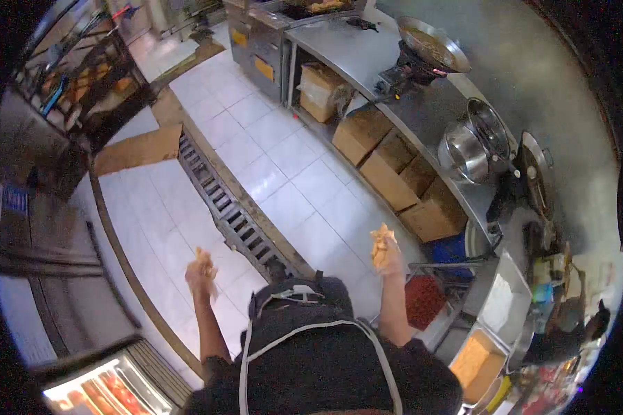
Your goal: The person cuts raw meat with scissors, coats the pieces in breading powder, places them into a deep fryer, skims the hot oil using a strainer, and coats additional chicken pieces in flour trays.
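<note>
Right hand (392,261): curled around a golden-orange, knobbly, pointed-edged food piece (381,241), held over the white tiled floor (273,180).
Left hand (200,281): blurred, curled around a smaller golden-orange food lump (203,257).
Handling: probably light, crumbly; best cradled around the middle.

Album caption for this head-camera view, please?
The right hand holds pale-orange pieces, the left hand a blurred, similar-coloured bit, above white floor tiles, with a steel counter to the right.

black top (318,370) | pale curved strap (244,380) over it | dark sleeves (429,366) | ungloved hands (201,278)
</note>
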`<state>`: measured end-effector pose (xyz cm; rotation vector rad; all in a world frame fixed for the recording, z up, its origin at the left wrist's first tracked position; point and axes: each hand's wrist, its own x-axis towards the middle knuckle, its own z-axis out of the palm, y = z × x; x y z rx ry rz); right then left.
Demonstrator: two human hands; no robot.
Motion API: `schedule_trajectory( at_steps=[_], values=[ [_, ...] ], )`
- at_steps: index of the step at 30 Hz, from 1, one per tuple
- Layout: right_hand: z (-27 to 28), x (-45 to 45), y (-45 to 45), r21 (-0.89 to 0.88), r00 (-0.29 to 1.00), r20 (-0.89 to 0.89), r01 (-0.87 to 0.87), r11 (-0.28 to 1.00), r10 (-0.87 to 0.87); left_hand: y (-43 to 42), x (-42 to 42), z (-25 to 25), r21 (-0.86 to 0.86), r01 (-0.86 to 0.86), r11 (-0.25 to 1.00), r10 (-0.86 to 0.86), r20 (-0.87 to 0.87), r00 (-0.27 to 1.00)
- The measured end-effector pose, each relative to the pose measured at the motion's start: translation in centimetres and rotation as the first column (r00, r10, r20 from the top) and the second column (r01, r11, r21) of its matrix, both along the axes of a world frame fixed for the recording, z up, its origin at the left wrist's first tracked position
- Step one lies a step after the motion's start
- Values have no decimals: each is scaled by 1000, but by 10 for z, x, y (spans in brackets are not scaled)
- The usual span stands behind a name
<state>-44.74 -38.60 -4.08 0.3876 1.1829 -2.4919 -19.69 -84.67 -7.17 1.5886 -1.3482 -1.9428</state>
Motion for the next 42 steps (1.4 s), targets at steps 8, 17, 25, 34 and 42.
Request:
schedule_trajectory(
  at_steps=[8,17,25,34,42],
  values=[
    [-9,-129,-139,29,994,31,-106,994,105,-62,-67,-4,95,-418,903,429,-166,888],
    [-18,-356,-315,-15,993,11,-121,993,121,-236,-351,13,-49,-327,944,256,-518,816],
    [62,-583,-444,29,976,-43,-211,977,212,-383,-649,251,-672,80,736,-486,-442,754],
    [174,-865,-569,-27,912,-399,-115,993,95,-420,-1072,400,-890,366,270,-832,-24,554],
    [243,-1103,-658,87,893,-446,113,990,-63,-406,-1520,280,-827,369,-425,-895,445,-35]
  ],
)
